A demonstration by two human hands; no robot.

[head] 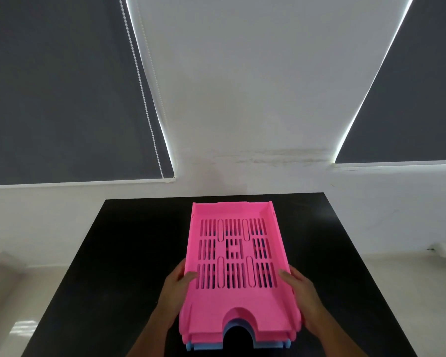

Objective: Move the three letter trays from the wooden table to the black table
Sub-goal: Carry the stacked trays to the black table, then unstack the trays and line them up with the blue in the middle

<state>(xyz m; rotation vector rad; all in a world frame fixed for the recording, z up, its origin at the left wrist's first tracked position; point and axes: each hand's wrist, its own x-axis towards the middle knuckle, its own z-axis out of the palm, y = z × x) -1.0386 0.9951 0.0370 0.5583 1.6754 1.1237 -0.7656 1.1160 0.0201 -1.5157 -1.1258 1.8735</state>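
Pink plastic forms the top letter tray, a shallow rectangular tray with a slotted floor, low side walls and a half-round notch cut into its near lip. A second pink edge shows just under that lip, and beneath it a blue tray, so the three appear nested as one stack. The stack is over the black tabletop, centred between its left and right edges and reaching from the near edge towards the far edge; whether it rests on the surface or is held just above it cannot be told.

The left hand is closed on the stack's left wall, thumb laid over the rim onto the slotted floor, fingers hidden beneath. The right hand mirrors it on the right wall. This paired side grip near the front presumably keeps the nested trays level and stops them sliding apart.

The plastic looks rigid and matt; the tabletop is smooth and faintly glossy. Behind it stand a white wall and two dark roller blinds. The wooden table is not in view.
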